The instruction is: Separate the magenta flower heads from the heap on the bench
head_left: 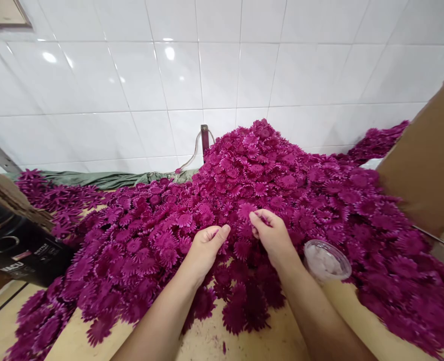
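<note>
A big heap of magenta artificial flower heads [252,175] covers the pale table [270,341] up to the tiled wall. My left hand [205,249] rests on the front of the heap with fingers curled; what it holds is hidden. My right hand [271,234] sits beside it, thumb and fingers pinched on a flower head [246,210] at the heap's surface. The two hands are a few centimetres apart, thumbs pointing toward each other.
A clear round plastic cup [326,260] lies by my right wrist. A brown cardboard sheet [428,155] stands at the right. A black box [14,248] with cardboard over it sits at the left. Green cloth [105,179] lies along the wall base.
</note>
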Demonstrator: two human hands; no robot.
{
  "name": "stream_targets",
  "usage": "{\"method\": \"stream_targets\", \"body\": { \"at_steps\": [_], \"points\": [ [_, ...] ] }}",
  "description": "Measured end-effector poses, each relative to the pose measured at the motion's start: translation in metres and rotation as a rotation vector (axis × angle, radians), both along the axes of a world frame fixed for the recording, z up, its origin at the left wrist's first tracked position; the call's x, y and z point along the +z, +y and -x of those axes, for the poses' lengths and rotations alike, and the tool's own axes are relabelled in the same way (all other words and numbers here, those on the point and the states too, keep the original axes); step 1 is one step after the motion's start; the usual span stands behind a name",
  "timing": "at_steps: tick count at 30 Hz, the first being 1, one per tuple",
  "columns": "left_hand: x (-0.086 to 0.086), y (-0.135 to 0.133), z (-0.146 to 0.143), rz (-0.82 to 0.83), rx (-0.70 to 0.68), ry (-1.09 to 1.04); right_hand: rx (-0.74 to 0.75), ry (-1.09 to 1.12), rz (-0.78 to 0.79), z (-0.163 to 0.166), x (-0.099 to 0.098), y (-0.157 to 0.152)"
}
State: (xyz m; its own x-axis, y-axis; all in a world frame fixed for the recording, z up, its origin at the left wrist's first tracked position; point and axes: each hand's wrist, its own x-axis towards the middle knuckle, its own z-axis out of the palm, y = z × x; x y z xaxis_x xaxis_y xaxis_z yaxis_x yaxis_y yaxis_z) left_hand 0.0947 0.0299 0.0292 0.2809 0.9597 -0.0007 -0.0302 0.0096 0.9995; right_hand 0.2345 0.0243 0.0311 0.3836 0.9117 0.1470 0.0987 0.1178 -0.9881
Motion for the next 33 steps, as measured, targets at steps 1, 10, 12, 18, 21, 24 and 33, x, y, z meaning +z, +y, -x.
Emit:
{"method": "stream_targets", "body": {
  "at_steps": [1, 10, 12, 18, 21, 24, 33],
  "points": [
    [0.000, 0.000, 0.000, -0.016, 0.003, -0.001, -0.011, 0.054, 0.026, -0.003, 0.001, 0.001],
    [-0.007, 0.003, -0.005, -0.001, -0.053, -0.092, 0.109, 0.085, 0.069, -0.005, -0.002, 0.005],
    [-0.008, 0.005, -0.005, 0.004, -0.039, -0.110, 0.045, -0.011, 0.057, -0.008, -0.005, 0.009],
    [-0.008, 0.009, -0.003, 0.023, 0.097, -0.086, 0.008, -0.283, 0.021, -0.004, -0.004, 0.004],
    [-0.008, 0.010, -0.002, 0.019, 0.161, -0.127, 0.259, -0.281, 0.066, 0.007, -0.001, -0.005],
    [-0.008, 0.009, -0.002, 0.042, 0.167, -0.157, 0.441, -0.261, 0.035, 0.017, -0.002, -0.008],
    [-0.001, -0.001, -0.006, -0.032, 0.007, -0.140, 0.006, -0.367, -0.105, -0.003, -0.002, 0.012]
  ]
}}
